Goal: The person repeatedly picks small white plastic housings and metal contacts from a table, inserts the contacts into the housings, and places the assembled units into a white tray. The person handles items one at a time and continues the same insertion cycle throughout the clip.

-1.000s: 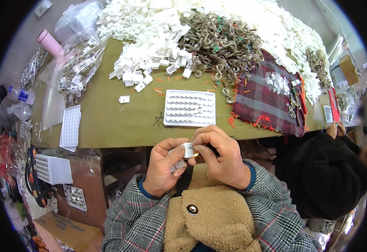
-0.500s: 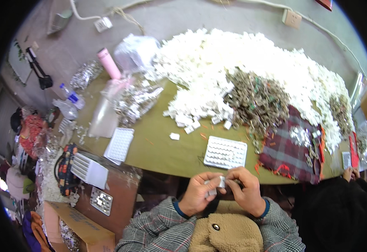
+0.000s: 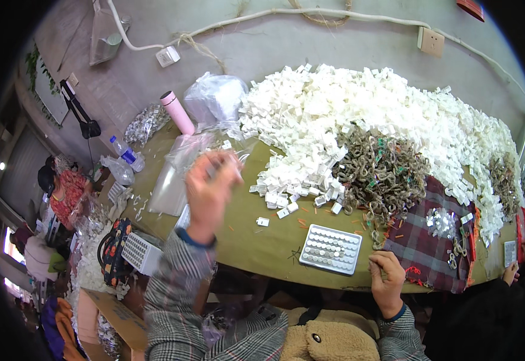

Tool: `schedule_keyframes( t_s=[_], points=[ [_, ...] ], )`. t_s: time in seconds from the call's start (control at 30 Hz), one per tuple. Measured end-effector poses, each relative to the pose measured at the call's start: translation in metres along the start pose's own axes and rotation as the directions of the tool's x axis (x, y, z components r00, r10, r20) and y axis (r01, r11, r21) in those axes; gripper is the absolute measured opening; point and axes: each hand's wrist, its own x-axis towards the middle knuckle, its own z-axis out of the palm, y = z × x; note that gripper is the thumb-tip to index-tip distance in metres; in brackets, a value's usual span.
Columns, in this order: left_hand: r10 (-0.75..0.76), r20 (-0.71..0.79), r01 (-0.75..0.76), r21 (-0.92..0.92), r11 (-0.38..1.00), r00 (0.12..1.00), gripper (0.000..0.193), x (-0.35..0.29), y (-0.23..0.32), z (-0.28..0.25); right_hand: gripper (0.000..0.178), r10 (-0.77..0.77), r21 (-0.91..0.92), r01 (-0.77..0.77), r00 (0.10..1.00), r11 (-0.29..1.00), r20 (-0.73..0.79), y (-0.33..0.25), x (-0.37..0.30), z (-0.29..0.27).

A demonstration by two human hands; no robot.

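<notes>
Now the hands have parted, so joint handling seems broken off: the blurred left hand (image 3: 207, 194) is raised before the clear plastic bag (image 3: 170, 182), its grip impossible to tell, while the right hand (image 3: 389, 279), fingers curled, contents unclear, hovers beside the white tray (image 3: 326, 268) on the green table (image 3: 267, 245).

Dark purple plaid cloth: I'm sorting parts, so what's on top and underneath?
On the cloth lie shiny translucent pieces, a small white plastic piece and brownish loops; what's underneath is covered.
</notes>
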Motion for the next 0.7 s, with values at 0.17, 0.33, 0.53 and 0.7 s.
schedule_keyframes(
  t_s=[0.17, 0.33, 0.53, 0.7],
  points=[
    [-0.070, 0.388, -0.303, 0.808, 0.505, 0.919, 0.022, 0.124, -0.036, -0.057, 0.012, 0.053, -0.001, -0.054, 0.998, 0.999, -0.024, 0.021, -0.011, -0.003],
    [0.102, 0.464, -0.473, 0.876, 0.095, 0.880, 0.011, 0.112, -0.067, -0.052, 0.011, 0.060, 0.073, -0.054, 0.996, 0.996, -0.072, 0.030, -0.014, -0.003],
    [-0.289, 0.530, -0.419, 0.830, 0.368, 0.797, 0.015, -0.009, -0.090, 0.017, 0.011, 0.091, 0.127, -0.082, 0.994, 0.988, -0.067, 0.032, -0.013, -0.004],
    [-0.337, 0.487, -0.297, 0.824, 0.482, 0.806, 0.024, -0.033, -0.098, 0.020, 0.011, 0.113, 0.173, -0.096, 0.990, 0.980, -0.086, 0.034, -0.016, -0.003]
  ],
)
